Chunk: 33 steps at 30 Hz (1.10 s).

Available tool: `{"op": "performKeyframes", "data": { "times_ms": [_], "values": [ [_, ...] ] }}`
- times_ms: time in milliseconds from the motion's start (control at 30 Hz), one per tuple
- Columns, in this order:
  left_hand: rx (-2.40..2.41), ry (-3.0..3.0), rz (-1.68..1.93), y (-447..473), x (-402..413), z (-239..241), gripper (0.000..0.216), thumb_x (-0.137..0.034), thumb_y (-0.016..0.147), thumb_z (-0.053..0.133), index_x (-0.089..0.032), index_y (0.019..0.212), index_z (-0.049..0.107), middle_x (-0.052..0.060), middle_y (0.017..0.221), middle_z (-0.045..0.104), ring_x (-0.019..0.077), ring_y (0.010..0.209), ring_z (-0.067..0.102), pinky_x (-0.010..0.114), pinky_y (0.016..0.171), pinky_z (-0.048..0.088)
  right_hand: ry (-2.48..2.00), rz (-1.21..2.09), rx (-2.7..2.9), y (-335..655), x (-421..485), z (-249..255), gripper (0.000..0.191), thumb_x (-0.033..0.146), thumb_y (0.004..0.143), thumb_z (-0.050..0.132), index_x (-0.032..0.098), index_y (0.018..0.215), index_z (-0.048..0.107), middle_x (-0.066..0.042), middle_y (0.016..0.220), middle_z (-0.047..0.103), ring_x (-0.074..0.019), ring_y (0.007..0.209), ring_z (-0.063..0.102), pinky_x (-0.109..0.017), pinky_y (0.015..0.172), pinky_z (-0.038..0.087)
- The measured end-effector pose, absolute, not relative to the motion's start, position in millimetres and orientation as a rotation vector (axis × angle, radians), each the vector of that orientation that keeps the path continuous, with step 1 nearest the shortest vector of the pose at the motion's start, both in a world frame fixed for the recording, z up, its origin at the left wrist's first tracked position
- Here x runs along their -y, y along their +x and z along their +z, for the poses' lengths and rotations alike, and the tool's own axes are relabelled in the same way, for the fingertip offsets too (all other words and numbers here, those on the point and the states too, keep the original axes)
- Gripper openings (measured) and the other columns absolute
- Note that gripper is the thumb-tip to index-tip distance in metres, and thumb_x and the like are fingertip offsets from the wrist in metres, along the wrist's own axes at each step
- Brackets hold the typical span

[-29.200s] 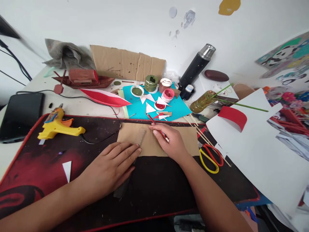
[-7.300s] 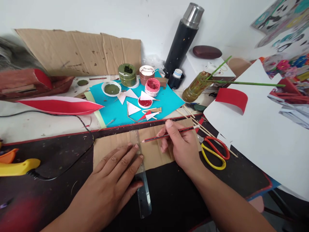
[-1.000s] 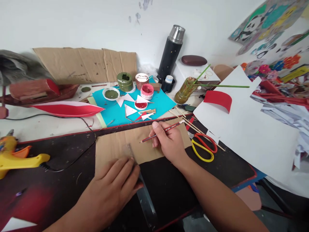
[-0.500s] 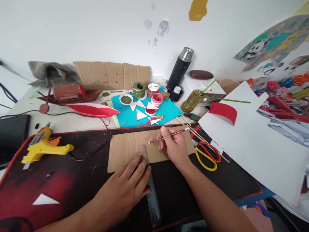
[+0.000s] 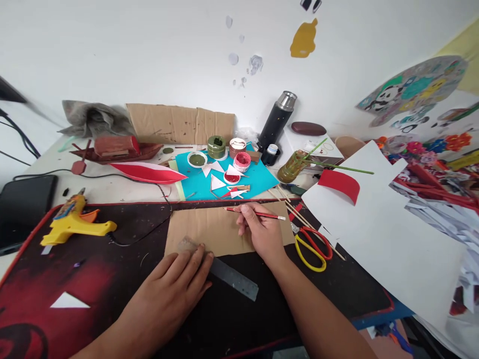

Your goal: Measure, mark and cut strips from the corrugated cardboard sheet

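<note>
Marking out card [image 5: 205, 227], most likely, the card lying flat on the mat [image 5: 232, 321]. Left to right: glue gun [image 5: 77, 222], on its side; left hand [image 5: 172, 289], laid flat over the ruler [image 5: 234, 280], fingers extended; ruler, askew, one end on the card, the other on the mat; right hand [image 5: 264, 237], closed round a pencil [image 5: 271, 216], tip near the card's far edge (contact cannot be told); scissors [image 5: 322, 243], just beside the card's right end. Next move, as judged: calls for truing the ruler, pressing it firm, then bringing pencil to edge.
</note>
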<state>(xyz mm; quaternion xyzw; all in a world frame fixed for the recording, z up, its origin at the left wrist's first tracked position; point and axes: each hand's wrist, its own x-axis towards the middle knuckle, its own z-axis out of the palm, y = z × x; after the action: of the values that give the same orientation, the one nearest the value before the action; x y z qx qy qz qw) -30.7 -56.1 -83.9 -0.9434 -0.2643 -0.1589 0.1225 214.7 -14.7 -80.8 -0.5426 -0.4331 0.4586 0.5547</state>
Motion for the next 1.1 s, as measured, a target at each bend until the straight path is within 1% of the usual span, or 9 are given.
{"op": "performKeyframes", "data": {
  "times_ms": [100, 233, 333, 433, 600, 800, 900, 1000, 1100],
  "values": [
    [0.750, -2.738, -0.450, -34.5, 55.8, -84.4, 0.045, -0.025, 0.118, 0.036, -0.012, 0.132, 0.077, 0.013, 0.125, 0.084, 0.0305, 0.112, 0.075, 0.045, 0.097, 0.047, -1.265, 1.070, 1.011, 215.7, 14.7, -81.3, 0.039, 0.058, 0.099, 0.075, 0.020, 0.093, 0.082, 0.000, 0.077, 0.072, -0.0106, 0.050, 0.063, -0.024, 0.051, 0.048],
    [0.747, -2.723, -0.443, -34.8, 57.2, -88.7, 0.044, -0.022, 0.117, 0.037, -0.011, 0.134, 0.075, 0.015, 0.126, 0.083, 0.0314, 0.115, 0.075, 0.046, 0.100, 0.047, -1.240, 1.077, 0.998, 215.6, 15.1, -81.9, 0.049, 0.067, 0.099, 0.074, 0.019, 0.092, 0.080, -0.001, 0.074, 0.071, -0.0110, 0.048, 0.063, -0.024, 0.049, 0.048],
    [0.744, -2.708, -0.450, -32.7, 59.5, -91.9, 0.044, -0.023, 0.116, 0.037, -0.009, 0.136, 0.074, 0.017, 0.130, 0.082, 0.0331, 0.120, 0.074, 0.047, 0.105, 0.048, -1.215, 1.107, 0.979, 214.5, 15.1, -81.4, 0.057, 0.074, 0.096, 0.073, 0.018, 0.088, 0.078, -0.001, 0.071, 0.070, -0.0117, 0.048, 0.063, -0.024, 0.049, 0.048],
    [0.750, -2.741, -0.468, -28.8, 64.0, -94.2, 0.043, -0.026, 0.116, 0.040, -0.010, 0.140, 0.072, 0.018, 0.139, 0.079, 0.0329, 0.130, 0.071, 0.046, 0.111, 0.046, -1.202, 1.125, 0.972, 213.5, 15.3, -79.9, 0.062, 0.079, 0.094, 0.072, 0.018, 0.086, 0.077, -0.001, 0.070, 0.069, -0.0117, 0.047, 0.063, -0.024, 0.048, 0.049],
    [0.674, -2.857, -0.480, -19.5, 71.4, -99.2, 0.045, -0.023, 0.112, 0.045, -0.011, 0.151, 0.065, 0.017, 0.155, 0.070, 0.0335, 0.148, 0.061, 0.047, 0.126, 0.035, -1.220, 1.124, 0.980, 212.9, 16.1, -78.1, 0.062, 0.080, 0.094, 0.072, 0.019, 0.084, 0.077, -0.001, 0.070, 0.070, -0.0123, 0.048, 0.062, -0.025, 0.049, 0.051],
    [0.667, -2.969, -0.432, -12.0, 74.9, -106.6, 0.053, -0.024, 0.109, 0.052, -0.009, 0.160, 0.056, 0.020, 0.166, 0.060, 0.0328, 0.163, 0.044, 0.046, 0.133, 0.028, -1.234, 1.126, 0.977, 213.6, 13.6, -79.7, 0.062, 0.080, 0.095, 0.071, 0.019, 0.082, 0.075, -0.001, 0.067, 0.069, -0.0123, 0.047, 0.061, -0.025, 0.048, 0.050],
    [0.648, -2.992, -0.425, -7.2, 76.2, -107.7, 0.054, -0.027, 0.107, 0.055, -0.010, 0.158, 0.058, 0.020, 0.166, 0.061, 0.0336, 0.160, 0.049, 0.048, 0.135, 0.024, -1.249, 1.129, 0.949, 214.4, 11.9, -80.4, 0.063, 0.081, 0.094, 0.072, 0.019, 0.081, 0.074, 0.000, 0.065, 0.068, -0.0114, 0.045, 0.059, -0.024, 0.048, 0.049],
    [0.662, -2.979, -0.469, -2.6, 74.9, -107.6, 0.048, -0.037, 0.111, 0.056, -0.013, 0.152, 0.063, 0.017, 0.160, 0.067, 0.0322, 0.154, 0.056, 0.046, 0.132, 0.031, -1.255, 1.133, 0.927, 215.3, 10.9, -81.0, 0.063, 0.081, 0.093, 0.073, 0.020, 0.080, 0.073, 0.001, 0.064, 0.067, -0.0105, 0.043, 0.057, -0.024, 0.048, 0.049],
    [0.667, -2.985, -0.494, -0.7, 71.7, -106.6, 0.047, -0.042, 0.112, 0.054, -0.014, 0.147, 0.067, 0.016, 0.157, 0.069, 0.0323, 0.153, 0.057, 0.045, 0.127, 0.040, -1.266, 1.136, 0.914, 215.9, 10.6, -82.6, 0.062, 0.080, 0.094, 0.072, 0.019, 0.080, 0.074, 0.000, 0.064, 0.067, -0.0111, 0.044, 0.058, -0.025, 0.048, 0.049]
  ]
}}
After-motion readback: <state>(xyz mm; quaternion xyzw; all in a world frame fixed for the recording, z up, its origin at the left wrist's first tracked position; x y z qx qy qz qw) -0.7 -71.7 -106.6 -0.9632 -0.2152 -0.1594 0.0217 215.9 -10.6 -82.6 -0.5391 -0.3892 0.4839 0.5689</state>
